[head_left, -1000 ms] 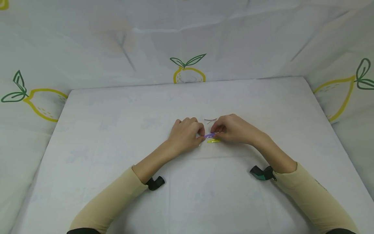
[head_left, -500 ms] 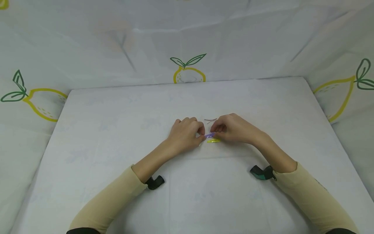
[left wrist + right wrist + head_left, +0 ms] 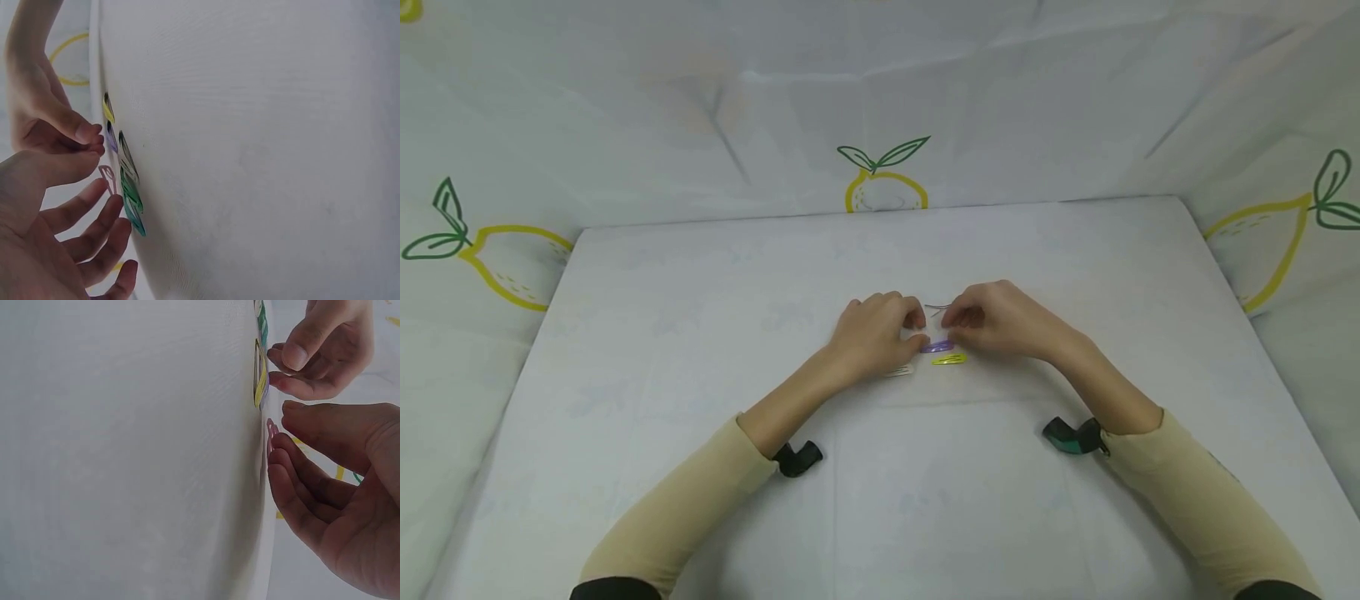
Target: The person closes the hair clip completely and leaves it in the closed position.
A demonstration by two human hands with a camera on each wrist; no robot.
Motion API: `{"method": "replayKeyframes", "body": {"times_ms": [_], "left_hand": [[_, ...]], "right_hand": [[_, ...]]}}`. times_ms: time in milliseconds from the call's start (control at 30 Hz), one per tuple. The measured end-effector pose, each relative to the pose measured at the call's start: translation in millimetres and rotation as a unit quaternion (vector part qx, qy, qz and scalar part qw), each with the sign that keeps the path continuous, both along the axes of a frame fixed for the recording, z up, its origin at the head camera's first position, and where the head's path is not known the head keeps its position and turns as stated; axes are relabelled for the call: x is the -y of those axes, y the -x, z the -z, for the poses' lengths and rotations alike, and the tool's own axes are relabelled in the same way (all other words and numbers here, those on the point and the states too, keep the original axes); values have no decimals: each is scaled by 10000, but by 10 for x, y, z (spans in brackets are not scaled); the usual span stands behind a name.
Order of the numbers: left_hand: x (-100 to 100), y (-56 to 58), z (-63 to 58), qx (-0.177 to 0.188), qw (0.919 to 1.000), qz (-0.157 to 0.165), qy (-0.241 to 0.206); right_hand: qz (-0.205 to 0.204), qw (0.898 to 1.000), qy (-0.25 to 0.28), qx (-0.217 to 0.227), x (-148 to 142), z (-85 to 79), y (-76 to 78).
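A purple snap hair clip (image 3: pixel 937 347) lies on the white cloth between the hands. Nearer the person is a yellow snap hair clip (image 3: pixel 949 359). My left hand (image 3: pixel 880 333) has its thumb tip at the purple clip's left end; whether they touch I cannot tell. Its thumb and fingers stand apart, holding nothing. My right hand (image 3: pixel 1000 321) hovers at the other end, thumb and loosely bent fingers separated. A pink hair clip (image 3: pixel 271 432) appears beside the right fingertips. A white hair clip (image 3: pixel 899 370) shows partly under the left hand.
Green (image 3: pixel 131 190) and teal (image 3: pixel 134 219) hair clips lie by the left hand in the left wrist view. Thin dark outlines (image 3: pixel 937 307) sit behind the purple clip. A lemon-print cloth wall (image 3: pixel 880 100) rises behind the table.
Both hands have lifted slightly away and their fingers have parted. The purple clip is let go and lies a little further left. More of the white and yellow clips shows.
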State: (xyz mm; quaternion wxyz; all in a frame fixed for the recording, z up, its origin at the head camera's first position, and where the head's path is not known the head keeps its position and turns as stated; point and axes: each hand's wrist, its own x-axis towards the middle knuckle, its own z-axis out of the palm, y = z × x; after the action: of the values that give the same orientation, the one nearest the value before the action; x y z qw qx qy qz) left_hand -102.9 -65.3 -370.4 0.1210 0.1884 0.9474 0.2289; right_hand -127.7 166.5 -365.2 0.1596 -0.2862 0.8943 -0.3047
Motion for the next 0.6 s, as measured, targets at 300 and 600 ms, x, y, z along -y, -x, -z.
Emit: {"method": "replayKeyframes", "body": {"times_ms": [300, 600], "left_hand": [[-51, 108, 11, 160, 9997, -163, -75], [-124, 193, 62, -15, 9998, -196, 9]], "right_hand": [[274, 9995, 151, -46, -13, -20, 102], [361, 9992, 196, -30, -7, -4, 201]]}}
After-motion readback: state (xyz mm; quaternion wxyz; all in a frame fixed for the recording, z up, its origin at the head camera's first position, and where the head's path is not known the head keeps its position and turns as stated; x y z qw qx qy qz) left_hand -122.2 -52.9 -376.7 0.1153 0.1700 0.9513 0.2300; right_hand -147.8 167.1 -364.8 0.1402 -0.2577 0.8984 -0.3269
